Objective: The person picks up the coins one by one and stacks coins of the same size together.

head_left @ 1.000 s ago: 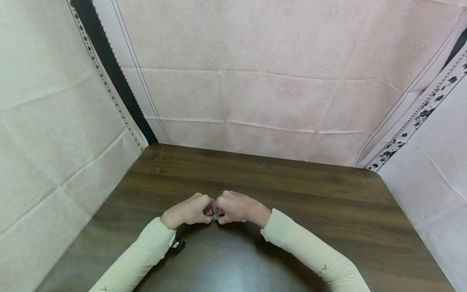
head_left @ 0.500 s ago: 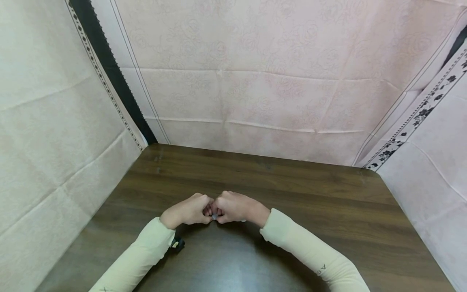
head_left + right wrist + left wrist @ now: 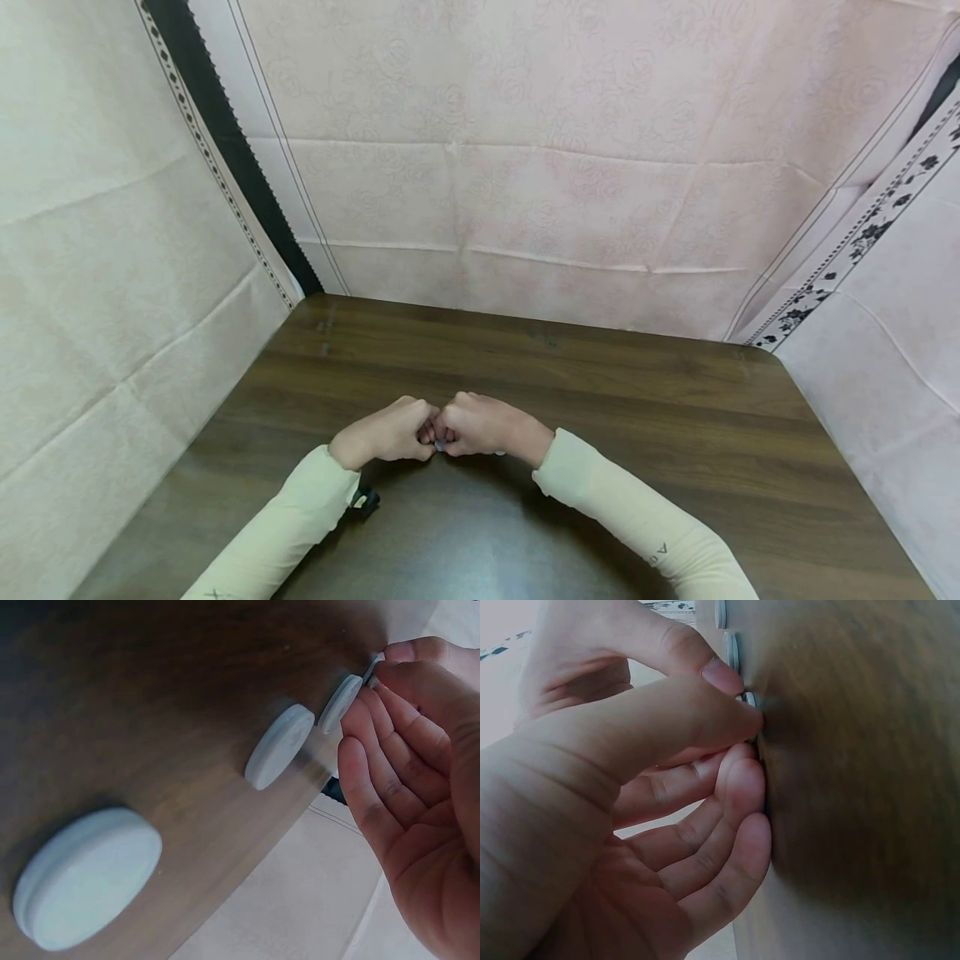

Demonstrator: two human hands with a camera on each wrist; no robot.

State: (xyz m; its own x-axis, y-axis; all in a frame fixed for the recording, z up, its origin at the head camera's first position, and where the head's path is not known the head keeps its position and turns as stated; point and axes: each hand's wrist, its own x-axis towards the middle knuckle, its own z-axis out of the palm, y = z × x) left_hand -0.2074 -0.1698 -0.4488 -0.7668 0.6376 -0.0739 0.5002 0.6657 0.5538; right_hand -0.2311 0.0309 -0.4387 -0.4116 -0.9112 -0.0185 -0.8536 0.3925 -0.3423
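My left hand (image 3: 386,433) and right hand (image 3: 491,429) meet knuckle to knuckle, low over the table. Between their thumbs and forefingers they pinch a small, pale round disc (image 3: 440,446), mostly hidden by the fingertips. In the left wrist view, both thumbs close on this disc (image 3: 751,700) at the table surface, while the other left fingers curl loosely below. In the right wrist view, the held disc (image 3: 371,669) shows only as a thin edge. Closest to the right fingers lies another whitish disc (image 3: 340,703).
Two more flat discs lie in a row on the brown wooden table (image 3: 637,400): a middle disc (image 3: 280,746) and a disc close to the camera (image 3: 90,879). Pale patterned cloth (image 3: 562,183) hangs behind the table and at both sides.
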